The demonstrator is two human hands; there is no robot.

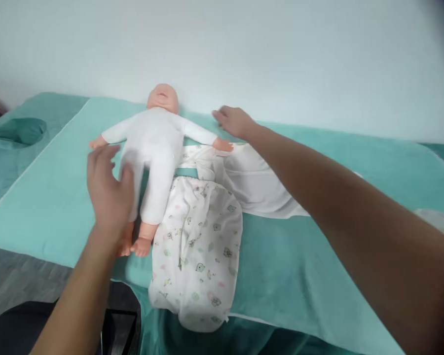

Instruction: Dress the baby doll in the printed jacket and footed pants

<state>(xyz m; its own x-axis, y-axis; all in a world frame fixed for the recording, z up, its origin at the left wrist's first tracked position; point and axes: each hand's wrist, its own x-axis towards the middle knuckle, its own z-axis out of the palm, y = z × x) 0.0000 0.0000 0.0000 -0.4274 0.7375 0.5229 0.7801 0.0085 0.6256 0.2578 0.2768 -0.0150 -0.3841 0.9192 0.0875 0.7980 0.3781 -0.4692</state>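
Note:
A baby doll (pixel 155 140) in white lies on its back with its arms spread and its bare feet toward me. Above the doll's leg, my left hand (pixel 109 190) is open, thumb and fingers apart, with nothing in it. My right hand (pixel 235 121) hovers just above the doll's outstretched hand (pixel 222 144); its fingers reach left, slightly blurred, and no object shows in them. Beside the doll's legs lies a printed baby sleep sack or swaddle (pixel 198 251) with small animal figures. White cloth wings (pixel 261 180) extend from its top, partly under the doll's arm.
A green padded cover (pixel 277 256) spreads over the bed, which meets a pale wall (pixel 222 54). The cover has an oval opening (pixel 17 132) at far left. A black chair or bag (pixel 18 325) stands at lower left. Whitish material (pixel 438 221) lies at right.

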